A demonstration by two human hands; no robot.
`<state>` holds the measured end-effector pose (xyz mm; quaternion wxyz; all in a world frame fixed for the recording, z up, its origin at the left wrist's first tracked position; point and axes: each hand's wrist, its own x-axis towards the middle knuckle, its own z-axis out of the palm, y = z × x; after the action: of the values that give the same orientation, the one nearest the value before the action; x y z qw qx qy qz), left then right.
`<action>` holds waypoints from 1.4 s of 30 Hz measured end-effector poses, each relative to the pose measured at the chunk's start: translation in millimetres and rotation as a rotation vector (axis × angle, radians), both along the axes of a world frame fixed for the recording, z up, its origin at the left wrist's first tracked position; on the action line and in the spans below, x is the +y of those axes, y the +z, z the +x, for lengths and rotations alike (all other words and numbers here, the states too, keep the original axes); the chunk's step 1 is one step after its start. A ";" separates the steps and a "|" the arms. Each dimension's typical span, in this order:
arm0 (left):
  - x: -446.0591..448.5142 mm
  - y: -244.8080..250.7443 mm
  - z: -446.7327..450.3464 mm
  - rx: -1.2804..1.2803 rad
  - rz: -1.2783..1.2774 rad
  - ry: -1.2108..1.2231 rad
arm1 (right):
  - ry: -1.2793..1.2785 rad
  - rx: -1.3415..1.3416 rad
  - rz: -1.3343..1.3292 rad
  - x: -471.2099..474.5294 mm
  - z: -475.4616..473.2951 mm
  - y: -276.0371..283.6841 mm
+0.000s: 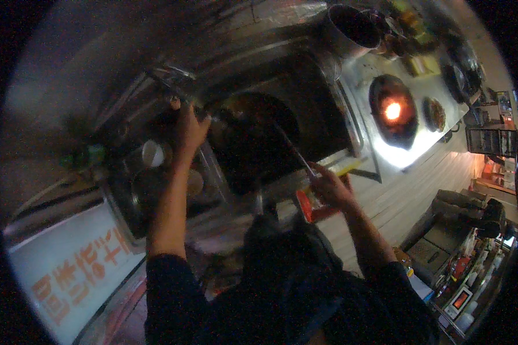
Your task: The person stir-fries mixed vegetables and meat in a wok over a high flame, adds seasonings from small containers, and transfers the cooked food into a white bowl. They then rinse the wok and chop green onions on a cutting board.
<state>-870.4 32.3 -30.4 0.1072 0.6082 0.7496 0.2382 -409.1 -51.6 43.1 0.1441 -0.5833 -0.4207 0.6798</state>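
My left hand (191,131) is up at the metal faucet (175,79), its fingers around the spout; dimness blurs the exact contact. A wide, dark round pan (280,105) lies in the right basin of the sink (345,112). My right hand (330,187) is closed on a long, thin-handled utensil (297,153), which slants into the pan; its far end is lost in shadow. Beside and below that hand shows a red object (304,206), partly covered by the fingers. A yellow strip (349,167) lies along the sink's front edge, just past my knuckles.
In the left basin sits a white cup (152,153) among dark dishes. Right of the sink, a white counter (377,69) bears a dark oval dish (382,92) with a bright glare, a small bowl (434,114) and a large pot (334,36). A white panel with orange writing (77,267) stands left.
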 end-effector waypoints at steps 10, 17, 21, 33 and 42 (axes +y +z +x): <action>83.9 49.2 -4.8 0.378 -0.484 0.008 | -0.320 0.313 -0.554 -37.7 -38.2 -30.3; 38.8 -5.9 -12.8 0.371 -0.142 -0.147 | -0.125 0.489 -0.321 -44.5 -19.1 -72.2; -49.8 -10.7 26.2 -0.209 -0.426 -0.100 | -0.034 0.290 -0.287 -46.1 -10.2 -79.2; -237.8 6.4 180.2 -1.462 -0.707 0.459 | 0.410 -0.413 0.284 -46.7 -13.6 12.4; -198.0 -48.5 189.5 -1.714 -0.811 0.524 | 0.843 -0.654 0.467 -30.6 -26.2 -50.2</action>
<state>-680.9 -165.7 -78.8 0.7590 -0.0389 0.5541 0.3397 -435.3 -82.3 -7.2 -0.1516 -0.4977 -0.7781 0.3520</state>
